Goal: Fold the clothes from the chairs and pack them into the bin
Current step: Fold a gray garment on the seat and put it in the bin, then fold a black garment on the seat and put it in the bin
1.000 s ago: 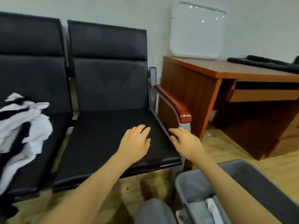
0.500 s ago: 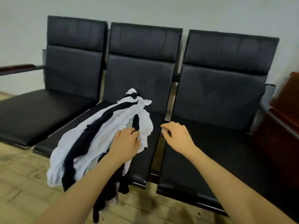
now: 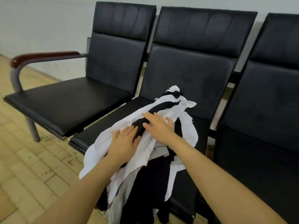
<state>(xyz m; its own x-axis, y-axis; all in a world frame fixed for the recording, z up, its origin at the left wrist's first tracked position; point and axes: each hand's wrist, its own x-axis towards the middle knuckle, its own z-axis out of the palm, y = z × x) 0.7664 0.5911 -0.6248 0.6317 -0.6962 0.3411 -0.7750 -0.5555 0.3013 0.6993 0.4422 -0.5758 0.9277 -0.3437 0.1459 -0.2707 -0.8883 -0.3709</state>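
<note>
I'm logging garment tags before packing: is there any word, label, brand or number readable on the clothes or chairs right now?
None: no readable text shows in this view.
Clothes: white, black and grey fabric, no tag or print in sight.
Chairs: plain black, no label or number.
Floor: faint scuff marks, not legible as writing.
Left hand and right hand rest open on the clothes and cover part of them.

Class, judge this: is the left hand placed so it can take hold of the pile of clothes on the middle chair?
Probably yes: the left hand already lies flat on the clothes pile, nothing in between; the right hand rests beside it.
</note>
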